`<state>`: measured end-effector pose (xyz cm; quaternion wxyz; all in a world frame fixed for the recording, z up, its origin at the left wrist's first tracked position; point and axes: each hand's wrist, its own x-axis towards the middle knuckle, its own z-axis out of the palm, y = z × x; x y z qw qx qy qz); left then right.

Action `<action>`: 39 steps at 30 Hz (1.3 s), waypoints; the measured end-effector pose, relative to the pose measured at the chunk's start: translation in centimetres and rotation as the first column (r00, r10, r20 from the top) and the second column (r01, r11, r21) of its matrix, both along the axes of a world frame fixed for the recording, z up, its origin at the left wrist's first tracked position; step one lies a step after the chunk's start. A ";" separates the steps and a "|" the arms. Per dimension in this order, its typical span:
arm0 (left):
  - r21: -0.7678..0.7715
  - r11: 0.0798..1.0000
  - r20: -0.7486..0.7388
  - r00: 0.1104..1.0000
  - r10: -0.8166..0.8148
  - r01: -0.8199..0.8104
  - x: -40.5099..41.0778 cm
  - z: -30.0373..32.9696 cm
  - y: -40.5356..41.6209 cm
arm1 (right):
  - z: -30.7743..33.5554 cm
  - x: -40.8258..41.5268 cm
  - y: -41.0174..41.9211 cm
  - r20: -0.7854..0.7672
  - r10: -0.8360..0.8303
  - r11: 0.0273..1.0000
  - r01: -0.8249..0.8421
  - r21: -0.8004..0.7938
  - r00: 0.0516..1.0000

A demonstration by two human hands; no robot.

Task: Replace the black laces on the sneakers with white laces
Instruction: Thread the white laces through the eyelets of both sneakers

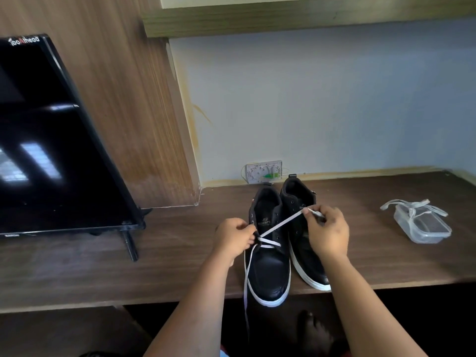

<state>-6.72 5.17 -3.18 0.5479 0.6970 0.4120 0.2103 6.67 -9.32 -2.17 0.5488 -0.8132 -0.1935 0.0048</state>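
Head view, desk by the wall: a person's two hands re-lace a pair of black sneakers w/ white soles, toes pointing toward the desk's front edge. The left shoe (268,256) is the one being worked on; the right shoe (301,228) stands just beside it, touching or nearly so, eyelets bare as far as can be seen. No black laces visible anywhere in shot.

The left hand (235,237) pinches the shoe's eyelet flap at the lowest holes, where a white lace (279,224) already crosses once. The right hand (325,229) pinches the lace near its tip, fingers curled round it, drawing it taut on a diagonal up and across from the bottom eyelets. The hands are apart, joined only by that stretched strip. The lace's other end hangs loose over the desk edge, past the toe and down toward the floor.

The lace looks flat, light and limp, w/ no stiffness except prob. at the tip, so the tip is the place to hold it for threading; anywhere else it would likely just fold. It should slide easily thru the holes and could pull out just as easily if the free end gets tugged. The shoe looks light enough to shift when the lace is pulled, hence, I'd guess, the bracing hand at the flap.

To the right, well apart from the shoes, a second white lace (414,207) lies draped over a clear plastic tub (425,229). A dark TV (51,137) stands at left on the wooden desk (154,266).
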 end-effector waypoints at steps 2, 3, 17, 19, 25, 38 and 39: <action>0.013 1.000 -0.012 1.000 -0.008 0.008 -0.1 -0.2 0.0 | -0.1 -0.3 0.0 -0.010 0.108 0.990 -0.109 -0.093 0.994; 0.056 0.998 -0.039 0.999 -0.022 0.024 -0.2 -0.2 0.0 | -0.3 -0.4 0.0 -0.027 0.151 0.977 -0.153 -0.146 0.988; 0.004 0.974 -0.384 0.900 -0.207 0.225 -3.1 -0.4 -2.0 | 3.5 -4.8 2.3 -0.552 0.368 0.928 -0.336 0.163 0.748; 0.023 0.981 -0.374 0.912 -0.169 0.192 -3.2 -0.9 -2.5 | 4.0 -5.5 2.8 -0.515 0.551 0.834 -0.459 0.307 0.657; 0.112 0.981 -0.363 0.926 -0.105 0.155 -3.5 0.4 -4.6 | 3.1 -6.5 4.3 -0.074 0.728 0.655 -0.723 -0.217 0.682; -0.682 0.732 0.219 0.952 0.216 -0.009 -1.2 4.9 -5.4 | 3.1 -4.9 -1.5 -0.671 0.645 0.690 -0.656 0.307 0.365; -0.699 0.714 0.212 0.942 0.261 -0.041 -0.9 4.9 -5.5 | 3.2 -4.7 -1.9 -0.673 0.654 0.676 -0.666 0.316 0.345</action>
